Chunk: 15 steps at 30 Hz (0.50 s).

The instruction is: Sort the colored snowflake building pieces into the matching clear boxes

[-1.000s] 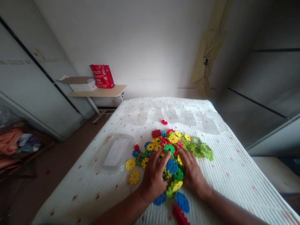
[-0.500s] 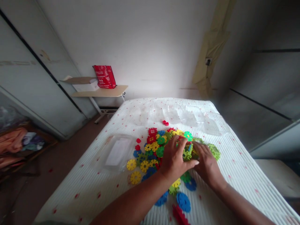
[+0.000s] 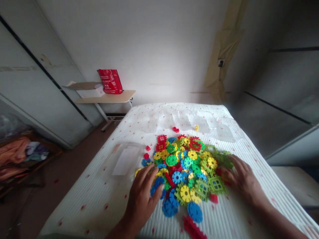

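The plastic pieces overlapped on the striped cover, probably because they were thin. The left hand was wide at their left edge; whether the right hand, opposite, held something, I could not tell.

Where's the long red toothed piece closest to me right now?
In the head view, the long red toothed piece lies at the bottom edge, right of centre, just below the overlapping blue discs.

Head-worn view, facing forward and down along the ribbed white cover to the far wall. The left hand and right hand lie near, low in the field; the side table stands well beyond, upper left.
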Each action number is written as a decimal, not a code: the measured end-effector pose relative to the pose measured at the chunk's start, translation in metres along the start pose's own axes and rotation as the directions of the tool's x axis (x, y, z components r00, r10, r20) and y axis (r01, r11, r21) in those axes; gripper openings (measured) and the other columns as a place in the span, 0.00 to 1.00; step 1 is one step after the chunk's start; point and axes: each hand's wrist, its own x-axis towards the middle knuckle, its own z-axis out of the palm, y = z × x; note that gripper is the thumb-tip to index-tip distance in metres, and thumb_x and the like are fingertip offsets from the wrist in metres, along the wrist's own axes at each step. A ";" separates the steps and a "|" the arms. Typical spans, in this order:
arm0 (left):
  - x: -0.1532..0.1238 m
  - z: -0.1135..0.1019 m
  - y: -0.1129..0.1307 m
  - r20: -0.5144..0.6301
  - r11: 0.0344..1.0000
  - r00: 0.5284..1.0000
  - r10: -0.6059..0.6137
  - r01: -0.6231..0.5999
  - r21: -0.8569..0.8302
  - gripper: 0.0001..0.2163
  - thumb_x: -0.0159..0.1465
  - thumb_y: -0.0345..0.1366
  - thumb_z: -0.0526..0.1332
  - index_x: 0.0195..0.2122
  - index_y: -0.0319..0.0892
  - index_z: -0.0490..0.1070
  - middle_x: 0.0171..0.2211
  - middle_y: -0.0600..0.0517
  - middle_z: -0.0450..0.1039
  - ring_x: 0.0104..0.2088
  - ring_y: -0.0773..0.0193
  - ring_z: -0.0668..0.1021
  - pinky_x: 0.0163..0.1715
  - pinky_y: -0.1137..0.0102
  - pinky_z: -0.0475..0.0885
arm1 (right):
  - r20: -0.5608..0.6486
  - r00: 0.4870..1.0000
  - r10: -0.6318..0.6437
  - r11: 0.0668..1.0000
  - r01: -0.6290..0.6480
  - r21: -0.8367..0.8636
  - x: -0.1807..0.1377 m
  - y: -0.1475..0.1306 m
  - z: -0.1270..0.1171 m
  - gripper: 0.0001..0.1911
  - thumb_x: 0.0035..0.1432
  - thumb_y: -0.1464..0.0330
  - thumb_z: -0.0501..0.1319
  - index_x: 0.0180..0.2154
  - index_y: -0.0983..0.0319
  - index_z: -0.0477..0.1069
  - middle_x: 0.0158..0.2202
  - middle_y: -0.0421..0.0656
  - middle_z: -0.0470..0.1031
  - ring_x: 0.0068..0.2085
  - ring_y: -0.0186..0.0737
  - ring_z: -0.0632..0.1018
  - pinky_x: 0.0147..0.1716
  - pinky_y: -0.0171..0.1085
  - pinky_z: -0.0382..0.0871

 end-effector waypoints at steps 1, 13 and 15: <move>-0.011 0.002 -0.003 0.007 0.999 1.000 -0.008 0.008 0.040 0.22 0.64 0.38 0.56 0.59 0.45 0.58 0.56 0.43 0.64 0.57 0.54 0.67 0.53 0.59 0.66 | 0.037 0.999 0.024 1.000 -0.024 0.002 -0.004 0.003 0.000 0.28 0.61 0.53 0.51 0.58 0.61 0.60 0.55 0.53 0.67 0.56 0.55 0.68 0.51 0.53 0.66; -0.019 0.032 0.009 0.242 0.995 0.970 -0.015 -0.009 0.098 0.52 0.41 0.63 0.64 0.65 0.46 0.50 0.65 0.37 0.48 0.61 0.33 0.57 0.53 0.43 0.59 | 0.148 0.973 -0.179 0.983 0.169 0.074 -0.002 -0.044 0.018 0.41 0.54 0.51 0.59 0.64 0.58 0.50 0.64 0.54 0.54 0.64 0.59 0.54 0.54 0.58 0.63; -0.011 0.031 0.013 0.231 0.998 0.973 0.013 -0.026 0.057 0.44 0.45 0.58 0.66 0.62 0.47 0.57 0.64 0.39 0.51 0.60 0.36 0.59 0.52 0.46 0.61 | 0.127 0.972 -0.197 0.977 0.184 0.107 0.007 -0.054 0.018 0.37 0.55 0.53 0.59 0.63 0.58 0.53 0.63 0.54 0.55 0.64 0.58 0.55 0.54 0.57 0.62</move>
